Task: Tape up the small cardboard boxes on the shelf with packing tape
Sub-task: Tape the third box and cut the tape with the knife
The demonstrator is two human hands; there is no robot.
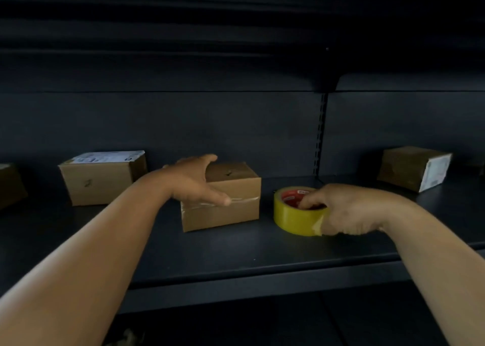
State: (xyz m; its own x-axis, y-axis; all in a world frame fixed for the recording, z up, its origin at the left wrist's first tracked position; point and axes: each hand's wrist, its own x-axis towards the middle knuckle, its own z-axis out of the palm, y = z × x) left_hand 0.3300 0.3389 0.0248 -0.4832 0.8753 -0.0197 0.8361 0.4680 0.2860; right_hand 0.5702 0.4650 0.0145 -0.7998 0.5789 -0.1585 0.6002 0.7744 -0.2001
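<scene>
A small cardboard box [236,188] stands in the middle of the dark shelf [236,251], with a strip of clear tape across its front face. My left hand [195,181] lies spread over the box's left top corner, thumb pressing on the tape strip. To the right of the box a yellow packing tape roll [295,218] with a red core rests on the shelf. My right hand [349,209] grips it, fingers hooked into the core and around its right side.
Another cardboard box with a white label [99,177] sits to the left, and a darker box [10,185] at the far left edge. A labelled box [414,167] stands at the back right. A slotted upright [320,135] divides the back panel.
</scene>
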